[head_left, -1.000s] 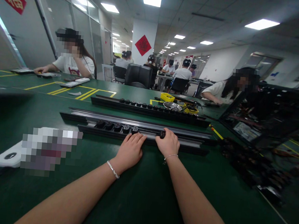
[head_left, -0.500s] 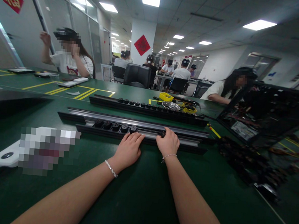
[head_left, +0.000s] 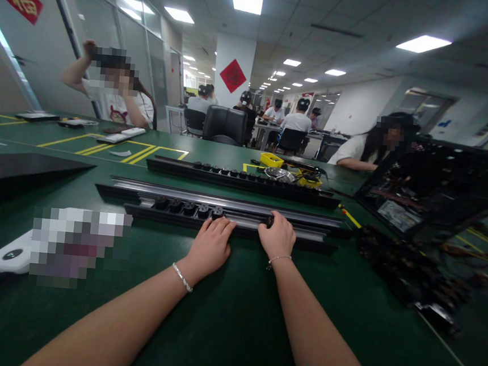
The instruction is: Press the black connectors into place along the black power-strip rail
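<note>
A long black rail (head_left: 240, 226) with a silvery channel lies across the table in front of me. Several round black pieces (head_left: 189, 207) sit in a row in its left half. My left hand (head_left: 213, 240) is closed over the rail's near edge, just right of that row. Further right, my right hand (head_left: 277, 236) pinches one small dark round piece (head_left: 270, 222) at the channel; the fingers partly hide it. Directly behind lies a second black rail (head_left: 234, 201), its channel showing bare metal.
A third rail (head_left: 244, 182) farther back carries a row of black pieces. A white device (head_left: 11, 254) lies at left, partly blurred out. Dark parts (head_left: 407, 265) are heaped at right, by a large black panel (head_left: 435, 188). Yellow bins (head_left: 271, 160) stand behind. Two people sit across the table.
My right hand has shifted slightly right along the rail with the small dark piece. My left hand stays in place. The person at left has raised an arm higher.
</note>
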`<state>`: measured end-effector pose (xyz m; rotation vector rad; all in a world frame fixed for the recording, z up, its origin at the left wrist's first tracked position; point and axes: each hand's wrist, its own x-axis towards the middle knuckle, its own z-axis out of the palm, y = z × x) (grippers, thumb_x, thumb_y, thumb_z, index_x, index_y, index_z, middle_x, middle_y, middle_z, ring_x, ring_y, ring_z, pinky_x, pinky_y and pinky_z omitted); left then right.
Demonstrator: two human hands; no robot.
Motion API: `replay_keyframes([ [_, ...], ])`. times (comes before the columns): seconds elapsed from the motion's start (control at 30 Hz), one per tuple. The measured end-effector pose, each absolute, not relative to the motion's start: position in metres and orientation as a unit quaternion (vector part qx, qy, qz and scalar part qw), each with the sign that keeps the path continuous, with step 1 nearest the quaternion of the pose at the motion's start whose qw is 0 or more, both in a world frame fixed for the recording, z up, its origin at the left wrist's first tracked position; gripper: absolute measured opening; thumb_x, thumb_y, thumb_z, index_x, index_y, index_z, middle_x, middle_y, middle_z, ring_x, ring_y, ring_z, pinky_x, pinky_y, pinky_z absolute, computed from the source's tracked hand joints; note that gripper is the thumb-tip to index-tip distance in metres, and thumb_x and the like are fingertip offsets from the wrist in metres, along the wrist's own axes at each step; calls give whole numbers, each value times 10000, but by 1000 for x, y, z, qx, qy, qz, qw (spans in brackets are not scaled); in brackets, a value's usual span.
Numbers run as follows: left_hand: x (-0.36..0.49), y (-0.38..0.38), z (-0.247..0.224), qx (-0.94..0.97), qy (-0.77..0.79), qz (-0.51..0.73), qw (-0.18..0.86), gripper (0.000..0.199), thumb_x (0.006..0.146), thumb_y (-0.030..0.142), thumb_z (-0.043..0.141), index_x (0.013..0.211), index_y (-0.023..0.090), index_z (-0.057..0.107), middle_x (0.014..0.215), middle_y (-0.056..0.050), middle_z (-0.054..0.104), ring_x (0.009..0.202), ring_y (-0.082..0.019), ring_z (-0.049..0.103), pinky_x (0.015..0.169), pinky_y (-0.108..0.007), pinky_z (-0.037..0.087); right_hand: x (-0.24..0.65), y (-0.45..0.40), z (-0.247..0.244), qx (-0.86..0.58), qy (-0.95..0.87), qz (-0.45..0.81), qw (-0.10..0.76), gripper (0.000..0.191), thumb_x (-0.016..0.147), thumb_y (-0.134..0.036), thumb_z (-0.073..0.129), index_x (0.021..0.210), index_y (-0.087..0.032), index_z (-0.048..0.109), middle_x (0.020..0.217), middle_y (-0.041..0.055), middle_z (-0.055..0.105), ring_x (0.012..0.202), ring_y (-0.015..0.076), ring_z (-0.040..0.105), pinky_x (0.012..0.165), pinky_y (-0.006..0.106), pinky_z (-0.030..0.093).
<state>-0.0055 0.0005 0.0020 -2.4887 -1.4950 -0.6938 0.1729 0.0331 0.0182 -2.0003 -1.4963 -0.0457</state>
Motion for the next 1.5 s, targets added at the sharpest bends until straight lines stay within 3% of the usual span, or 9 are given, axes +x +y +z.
replay_keyframes([
  [0.63,-2,1,5,-810,-528,-244,74,412,779,165,464,1189,186,500,1184,-104,558,1176,-241,461,1074,-470,280,168,32,12,-737,-589,-52,326,438,748,-245,481,1172,-177,564,1165,89,614,1109,235,492,1003,375,263],
  [1.13,-1,1,5,-800,-544,-240,79,362,785,169,461,1145,186,502,1156,-97,556,1150,-243,465,1069,-486,273,168,32,14,-746,-582,-58,319,457,732,-276,493,1174,-184,567,1162,98,612,1103,255,490,998,400,256],
  [1.37,-1,2,5,-798,-547,-240,77,349,785,164,457,1131,192,499,1138,-95,559,1141,-245,469,1067,-497,271,174,32,17,-755,-574,-35,316,481,731,-207,477,1206,-175,549,1133,88,626,1069,228,514,963,347,310],
  [1.5,-2,1,5,-801,-543,-240,80,345,788,164,456,1130,189,496,1137,-91,554,1139,-244,468,1070,-495,267,178,32,18,-767,-560,-48,309,490,729,-266,504,1211,-189,549,1184,93,596,1126,251,478,1000,389,275],
])
